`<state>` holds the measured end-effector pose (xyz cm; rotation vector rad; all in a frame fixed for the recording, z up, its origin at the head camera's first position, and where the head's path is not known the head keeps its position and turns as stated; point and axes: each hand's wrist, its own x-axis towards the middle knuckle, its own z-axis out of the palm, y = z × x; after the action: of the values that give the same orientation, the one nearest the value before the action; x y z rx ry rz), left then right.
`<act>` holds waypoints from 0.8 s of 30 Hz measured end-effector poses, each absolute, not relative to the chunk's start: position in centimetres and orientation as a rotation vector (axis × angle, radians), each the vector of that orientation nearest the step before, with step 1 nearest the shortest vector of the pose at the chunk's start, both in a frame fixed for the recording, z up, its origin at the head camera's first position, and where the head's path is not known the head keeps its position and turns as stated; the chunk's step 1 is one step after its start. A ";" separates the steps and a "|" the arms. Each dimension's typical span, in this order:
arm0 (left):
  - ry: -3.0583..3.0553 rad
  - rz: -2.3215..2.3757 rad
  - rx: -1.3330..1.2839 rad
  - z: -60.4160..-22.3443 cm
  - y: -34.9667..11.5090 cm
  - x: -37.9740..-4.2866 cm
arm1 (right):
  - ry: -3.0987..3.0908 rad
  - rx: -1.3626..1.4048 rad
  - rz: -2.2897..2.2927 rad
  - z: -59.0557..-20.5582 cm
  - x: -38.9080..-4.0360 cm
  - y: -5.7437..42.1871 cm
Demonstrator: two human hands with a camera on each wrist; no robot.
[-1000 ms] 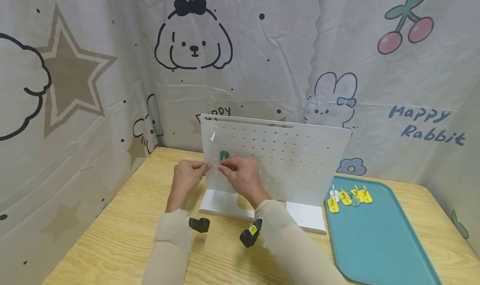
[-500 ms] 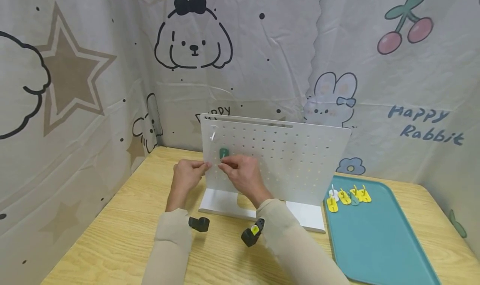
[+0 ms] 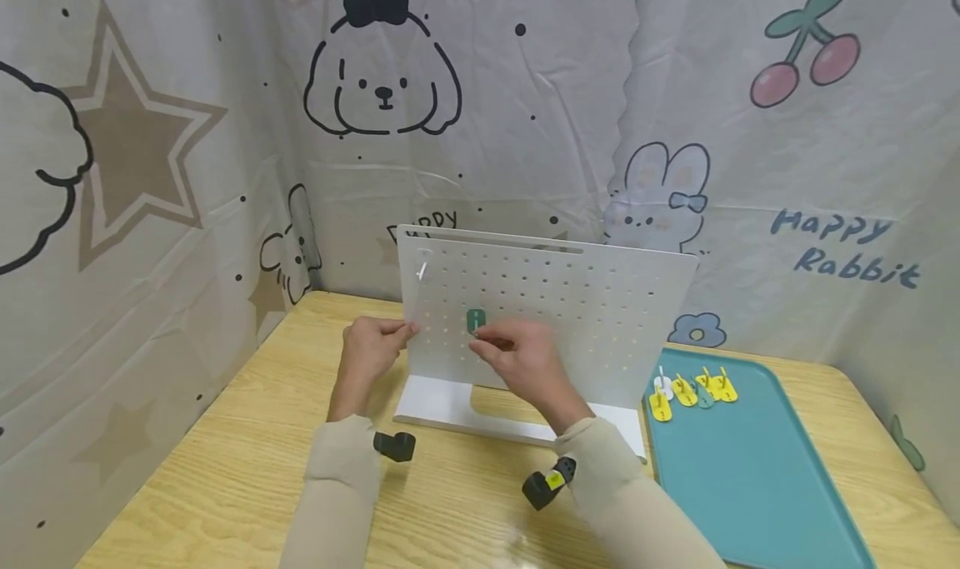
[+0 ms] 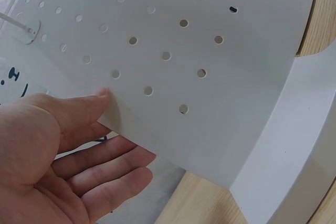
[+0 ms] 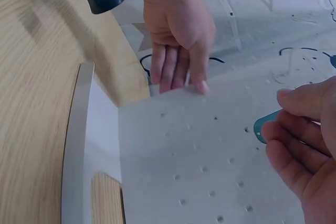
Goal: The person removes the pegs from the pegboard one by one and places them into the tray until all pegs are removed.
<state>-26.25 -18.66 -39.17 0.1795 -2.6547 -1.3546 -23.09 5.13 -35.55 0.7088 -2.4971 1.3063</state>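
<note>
My left hand [image 3: 367,351] holds the left edge of a white pegboard [image 3: 592,327]. In the left wrist view, the thumb [image 4: 86,111] lies on the board's front face and the other fingers are behind the edge. My right hand [image 3: 528,361] pinches a green pegboard hook [image 3: 476,321] by its peg, in front of the left half of the board. The hook's plate faces the holes; whether it touches the board I cannot tell. In the right wrist view, fingers partly cover the green hook [image 5: 265,125]. A white hook [image 3: 423,269] sits at the board's upper left corner.
To the right, a teal tray [image 3: 757,486] bears several yellow hooks [image 3: 684,391], a white hook [image 3: 663,383] and another green hook [image 3: 704,396]. The board stands on a white base [image 3: 435,402] on the wooden table [image 3: 247,469]. Patterned cloth hangs behind and at the sides.
My right hand has moved right and slightly down across the board, with the green hook in its fingers. The left hand keeps its grip on the edge. The head view has shifted slightly.
</note>
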 end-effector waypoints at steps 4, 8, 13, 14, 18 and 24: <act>-2.652 -1.367 0.189 -39.1 -18.7 -26.2 | -2.476 0.714 1.311 -35.7 -22.6 6.9; -2.649 -1.382 0.202 -39.2 -18.8 -26.2 | -2.457 0.733 1.263 -35.8 -22.2 8.5; -2.647 -1.388 0.197 -39.2 -18.9 -26.2 | -2.462 0.738 1.228 -35.9 -21.7 10.3; -2.646 -1.387 0.194 -39.2 -18.9 -26.2 | -2.470 0.730 1.231 -36.0 -21.5 10.7; -2.645 -1.393 0.188 -39.3 -18.9 -26.3 | -2.518 0.679 1.259 -36.0 -20.9 12.2; -2.649 -1.397 0.191 -39.2 -18.8 -26.3 | -2.593 0.571 1.259 -36.0 -20.1 14.7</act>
<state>-26.25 -18.77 -39.15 0.1913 -2.6488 -1.3970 -20.09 14.72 -35.97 0.5706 -2.5928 1.2590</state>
